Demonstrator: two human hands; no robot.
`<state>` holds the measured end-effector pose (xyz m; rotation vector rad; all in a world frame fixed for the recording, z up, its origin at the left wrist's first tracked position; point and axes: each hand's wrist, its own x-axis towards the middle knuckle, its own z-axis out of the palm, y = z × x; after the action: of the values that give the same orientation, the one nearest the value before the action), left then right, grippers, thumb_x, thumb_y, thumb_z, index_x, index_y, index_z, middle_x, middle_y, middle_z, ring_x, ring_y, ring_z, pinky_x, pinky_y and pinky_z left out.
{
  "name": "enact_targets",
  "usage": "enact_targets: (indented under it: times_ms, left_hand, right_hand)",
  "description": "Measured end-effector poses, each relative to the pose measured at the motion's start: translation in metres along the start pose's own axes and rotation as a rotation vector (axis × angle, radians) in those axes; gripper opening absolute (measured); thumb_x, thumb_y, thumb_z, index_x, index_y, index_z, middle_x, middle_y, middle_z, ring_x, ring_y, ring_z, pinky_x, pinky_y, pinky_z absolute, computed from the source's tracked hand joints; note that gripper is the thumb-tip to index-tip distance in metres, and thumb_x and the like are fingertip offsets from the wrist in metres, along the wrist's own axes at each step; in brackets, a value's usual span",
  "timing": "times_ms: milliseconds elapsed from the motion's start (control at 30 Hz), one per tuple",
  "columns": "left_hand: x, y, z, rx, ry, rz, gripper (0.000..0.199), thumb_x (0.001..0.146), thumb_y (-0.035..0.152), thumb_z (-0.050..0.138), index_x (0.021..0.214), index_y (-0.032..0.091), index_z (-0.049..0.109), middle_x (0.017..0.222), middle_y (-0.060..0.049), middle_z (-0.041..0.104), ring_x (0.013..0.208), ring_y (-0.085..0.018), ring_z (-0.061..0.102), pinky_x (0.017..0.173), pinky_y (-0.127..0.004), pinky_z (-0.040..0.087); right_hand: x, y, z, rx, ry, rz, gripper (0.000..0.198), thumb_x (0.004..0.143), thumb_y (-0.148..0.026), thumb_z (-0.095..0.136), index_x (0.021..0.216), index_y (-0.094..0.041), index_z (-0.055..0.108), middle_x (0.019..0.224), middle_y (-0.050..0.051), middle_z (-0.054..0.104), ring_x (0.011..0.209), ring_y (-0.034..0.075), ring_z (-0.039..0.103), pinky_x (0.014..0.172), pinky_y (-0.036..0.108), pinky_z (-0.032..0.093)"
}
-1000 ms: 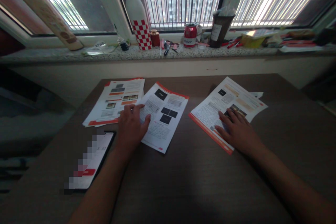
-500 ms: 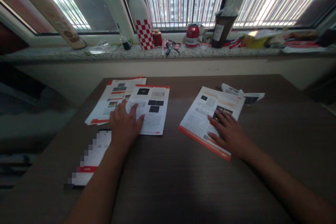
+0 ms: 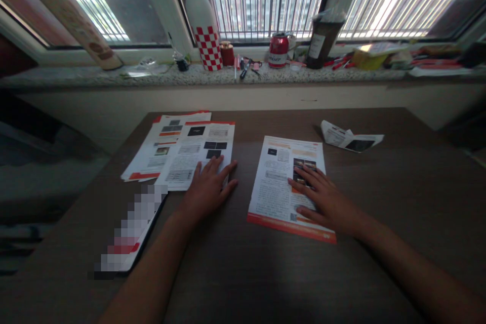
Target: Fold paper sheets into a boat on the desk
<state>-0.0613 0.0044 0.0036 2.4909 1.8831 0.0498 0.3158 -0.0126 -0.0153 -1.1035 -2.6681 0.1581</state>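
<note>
My left hand [image 3: 210,182] lies with fingers spread over the lower right edge of a printed sheet [image 3: 182,162]. That sheet partly covers other orange-edged printed papers [image 3: 146,154] at its left. My right hand [image 3: 321,197] rests flat, fingers apart, on the right half of a second printed sheet [image 3: 269,187] with an orange band along its near edge. Its palm and fingers hide part of the pictures and text there. Just left of my left forearm lies a phone [image 3: 144,233], its screen partly blurred out.
A folded white card [image 3: 345,139] stands at the table's back right. On the stone windowsill [image 3: 152,78] are a red-checked white bottle [image 3: 208,45], a red can [image 3: 278,51], a dark cup [image 3: 322,43] and several small items. The brown table [image 3: 220,263] spreads beneath everything.
The right sheet has slid left and toward me, turning straighter, under my right hand. The left sheet has shifted left over the other papers, and my left hand has moved to its right side.
</note>
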Motion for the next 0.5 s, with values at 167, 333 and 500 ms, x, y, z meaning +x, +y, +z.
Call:
enact_targets:
  times_ms: [167,333,500]
  left_hand:
    - [0.006,-0.006,0.001,0.077,0.054,-0.122,0.053,0.111,0.039,0.04,0.161,0.024,0.044,0.169,-0.017,0.037,0.157,-0.04,0.031,0.123,-0.069,0.026]
    - [0.008,-0.01,0.004,0.092,0.105,-0.175,0.051,0.112,0.033,0.032,0.159,0.021,0.047,0.169,-0.018,0.037,0.155,-0.041,0.035,0.119,-0.071,0.031]
    - [0.011,-0.013,0.002,0.04,0.198,-0.133,0.05,0.11,0.03,0.036,0.155,0.014,0.05,0.166,-0.021,0.041,0.153,-0.043,0.038,0.121,-0.068,0.034]
  right_hand:
    - [0.001,-0.002,-0.002,0.071,0.016,-0.027,0.069,0.101,-0.051,0.063,0.162,-0.03,0.039,0.172,0.012,0.032,0.16,0.039,0.023,0.125,0.066,0.032]
    - [0.002,-0.002,-0.008,0.115,0.014,-0.029,0.067,0.101,-0.049,0.063,0.161,-0.03,0.04,0.169,0.012,0.037,0.159,0.039,0.025,0.123,0.067,0.036]
    - [0.0,0.003,-0.015,0.11,0.003,0.006,0.065,0.101,-0.052,0.062,0.16,-0.031,0.043,0.167,0.011,0.041,0.157,0.038,0.032,0.123,0.066,0.037]
